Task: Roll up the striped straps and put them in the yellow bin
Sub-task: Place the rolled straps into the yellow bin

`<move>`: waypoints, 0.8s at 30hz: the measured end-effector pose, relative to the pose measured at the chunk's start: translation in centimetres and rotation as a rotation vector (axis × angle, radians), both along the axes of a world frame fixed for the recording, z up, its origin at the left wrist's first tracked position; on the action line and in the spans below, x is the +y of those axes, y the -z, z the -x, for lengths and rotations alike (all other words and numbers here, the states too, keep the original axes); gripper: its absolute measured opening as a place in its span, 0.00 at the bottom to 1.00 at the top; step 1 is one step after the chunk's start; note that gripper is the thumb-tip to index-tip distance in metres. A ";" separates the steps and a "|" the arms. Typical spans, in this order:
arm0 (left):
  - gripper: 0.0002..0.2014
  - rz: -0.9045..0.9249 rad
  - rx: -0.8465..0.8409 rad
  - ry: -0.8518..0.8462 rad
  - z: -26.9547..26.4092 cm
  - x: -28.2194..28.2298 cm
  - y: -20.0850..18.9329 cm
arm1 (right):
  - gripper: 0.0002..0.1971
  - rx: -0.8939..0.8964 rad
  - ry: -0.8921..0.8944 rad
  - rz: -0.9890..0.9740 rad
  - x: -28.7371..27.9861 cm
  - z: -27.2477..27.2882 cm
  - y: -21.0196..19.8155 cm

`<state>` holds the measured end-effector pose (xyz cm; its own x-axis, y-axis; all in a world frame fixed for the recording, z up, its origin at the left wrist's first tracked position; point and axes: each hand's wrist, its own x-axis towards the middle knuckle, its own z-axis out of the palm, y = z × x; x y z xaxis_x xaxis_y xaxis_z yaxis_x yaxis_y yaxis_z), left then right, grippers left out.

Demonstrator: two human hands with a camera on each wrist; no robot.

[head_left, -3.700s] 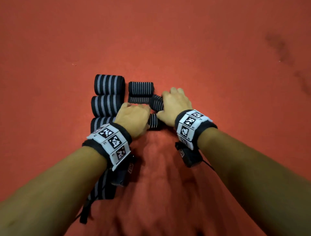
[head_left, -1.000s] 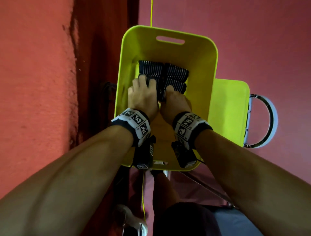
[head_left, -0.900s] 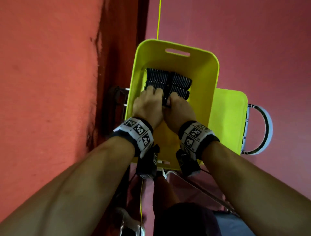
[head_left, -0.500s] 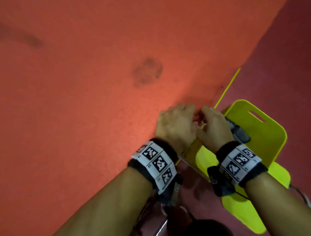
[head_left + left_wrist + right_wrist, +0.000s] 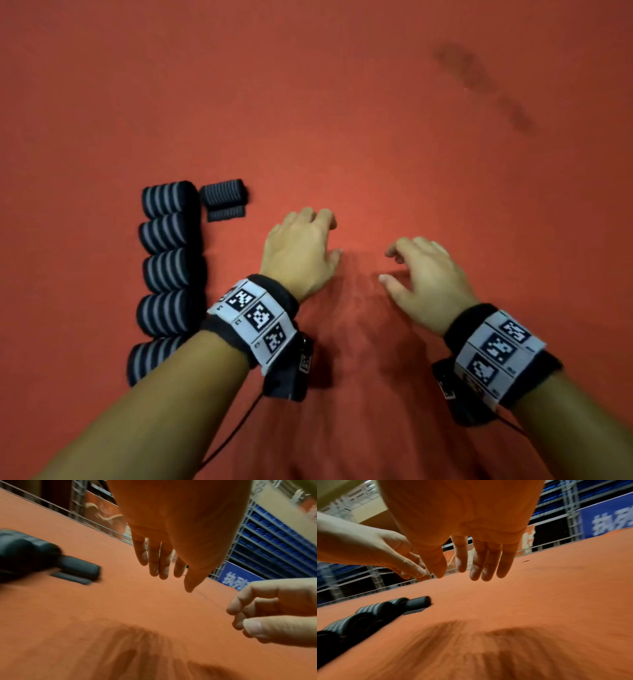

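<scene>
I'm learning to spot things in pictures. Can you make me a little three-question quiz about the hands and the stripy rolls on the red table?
1. True or false: the left hand holds a roll.
2. How many wide-striped rolls lie in the column? A) three B) five C) eight
3. Fill in: the small fine-striped roll lies beside the column's ____ end, away from the person.

Key: 1 false, both it and the right hand are empty. 2 B. 3 far.
</scene>
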<state>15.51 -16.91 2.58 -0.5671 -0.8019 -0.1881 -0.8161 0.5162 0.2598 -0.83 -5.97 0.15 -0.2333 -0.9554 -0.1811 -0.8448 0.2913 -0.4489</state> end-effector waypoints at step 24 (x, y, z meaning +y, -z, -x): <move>0.22 -0.206 -0.355 0.018 -20.8 -27.1 4.7 | 0.20 0.300 -0.327 -0.203 -30.4 -21.8 5.9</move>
